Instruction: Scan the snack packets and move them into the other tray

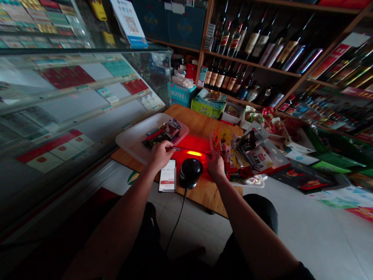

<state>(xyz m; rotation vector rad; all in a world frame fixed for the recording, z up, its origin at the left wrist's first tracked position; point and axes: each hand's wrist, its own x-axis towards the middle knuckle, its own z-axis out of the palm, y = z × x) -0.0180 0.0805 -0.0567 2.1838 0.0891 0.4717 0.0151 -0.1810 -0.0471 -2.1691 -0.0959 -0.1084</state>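
My left hand (161, 154) and my right hand (215, 165) pinch the two ends of a thin, flat packet (176, 149), seen nearly edge-on and washed in red light. Just in front of it stands a black barcode scanner (191, 168) with a rounded head, throwing a red glow and a bright orange-yellow streak. Below my left hand lies a phone (167, 175) with a lit timer screen. A white tray (125, 137) holding a few dark packets sits beyond my left hand. Beside my right hand, colourful snack packets (225, 146) fill another container.
The wooden table (186, 112) carries all this. A glass display counter (87, 93) runs along the left. Boxes (206, 107) and more snack packets (260, 157) crowd the back and right. Wine bottles (252, 42) line the shelves behind. The scanner's cable (177, 221) hangs toward my legs.
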